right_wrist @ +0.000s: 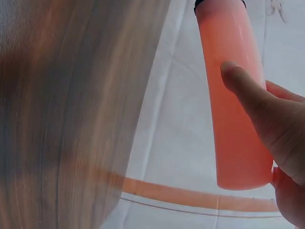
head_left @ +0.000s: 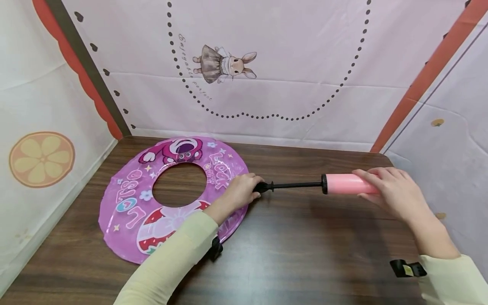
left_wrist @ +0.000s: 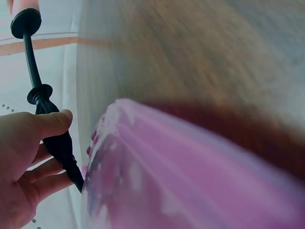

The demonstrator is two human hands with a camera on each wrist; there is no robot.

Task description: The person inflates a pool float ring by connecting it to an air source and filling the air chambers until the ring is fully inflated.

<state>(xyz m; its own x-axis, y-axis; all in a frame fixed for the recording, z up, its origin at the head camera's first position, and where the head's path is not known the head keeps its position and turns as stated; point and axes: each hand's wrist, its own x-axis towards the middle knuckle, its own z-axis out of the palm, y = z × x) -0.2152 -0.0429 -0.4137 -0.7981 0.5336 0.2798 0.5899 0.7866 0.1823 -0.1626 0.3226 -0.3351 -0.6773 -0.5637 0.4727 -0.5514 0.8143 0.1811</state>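
Observation:
A hand air pump is stretched between my two hands, above the table's right half. My left hand [head_left: 240,190] grips its black end piece [left_wrist: 59,143], thumb on one side and fingers on the other. From there a thin black rod [head_left: 297,185] runs to the pink barrel [head_left: 345,184]. My right hand [head_left: 398,192] holds that barrel near its far end, the thumb along its side in the right wrist view. Below and left of my left hand lies a purple printed swim ring [head_left: 127,237], wrinkled at its edge. Whether the black piece touches the ring I cannot tell.
The dark wooden table [head_left: 289,254] reaches to a pale printed cloth wall [head_left: 289,55] at the back. More printed cloth stands at the left [head_left: 42,101] and right. Black straps [head_left: 408,268] sit at both wrists.

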